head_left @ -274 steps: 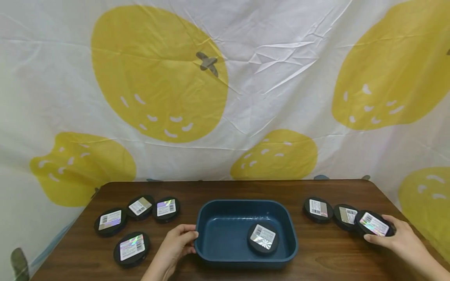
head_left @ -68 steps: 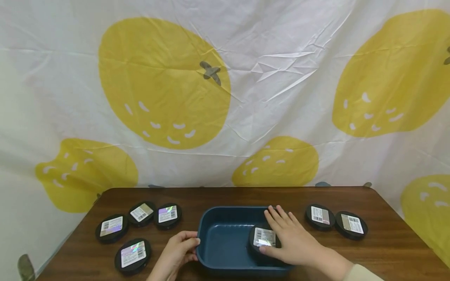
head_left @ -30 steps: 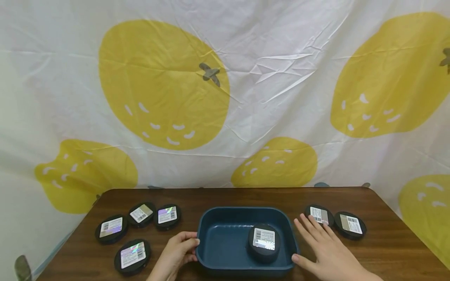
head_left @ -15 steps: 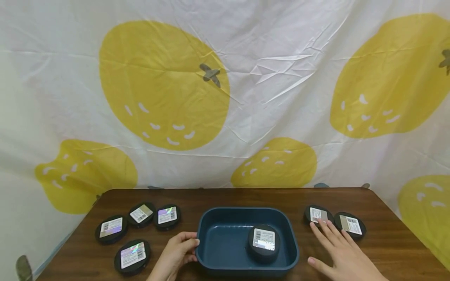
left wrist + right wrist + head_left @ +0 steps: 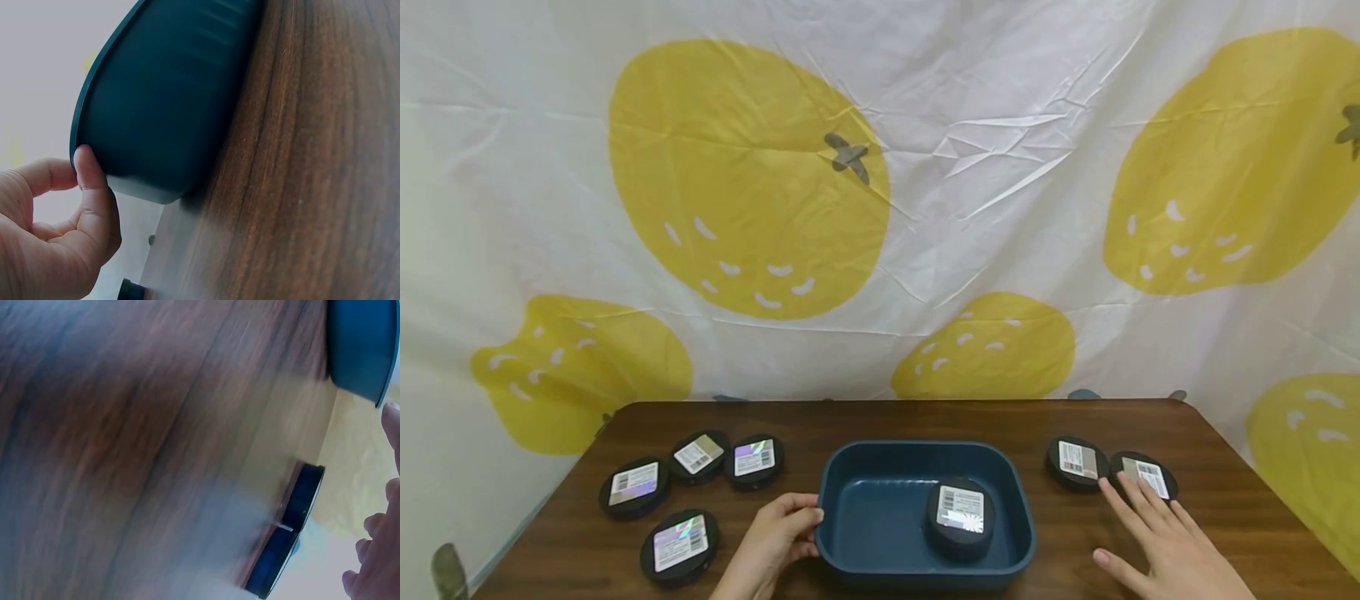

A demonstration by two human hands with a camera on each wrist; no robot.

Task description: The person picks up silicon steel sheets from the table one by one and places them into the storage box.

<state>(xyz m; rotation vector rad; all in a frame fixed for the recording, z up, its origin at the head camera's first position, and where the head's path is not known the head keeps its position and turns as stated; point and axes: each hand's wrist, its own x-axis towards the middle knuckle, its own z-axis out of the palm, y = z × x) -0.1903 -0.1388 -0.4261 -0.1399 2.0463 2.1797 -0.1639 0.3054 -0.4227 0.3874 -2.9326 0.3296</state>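
My left hand (image 5: 777, 537) pinches the left rim of a dark blue rectangular tub (image 5: 876, 521) between thumb and fingers. In the left wrist view, the thumb presses the outside of the tub wall (image 5: 169, 94). Inside the tub, right of its middle, black round discs with a white barcode label (image 5: 961, 512) sit stacked; the lower one is mostly hidden. My right hand (image 5: 1176, 546) hovers with spread fingers, holding nothing. Its fingertips overlap the right-hand black disc (image 5: 1138, 462) in the head view. Another labelled black disc (image 5: 1075, 461) lies beside that one.
Several more black labelled discs lie on the left of the brown wooden table (image 5: 820, 421), including one nearest the front (image 5: 679, 546). A white cloth with yellow fruit prints (image 5: 925, 208) hangs behind the table's back edge.
Earlier, my right hand gripped a disc at the far right; that disc now tops the stack in the tub. The right hand has since moved rightward, spread. My left hand stays on the rim.
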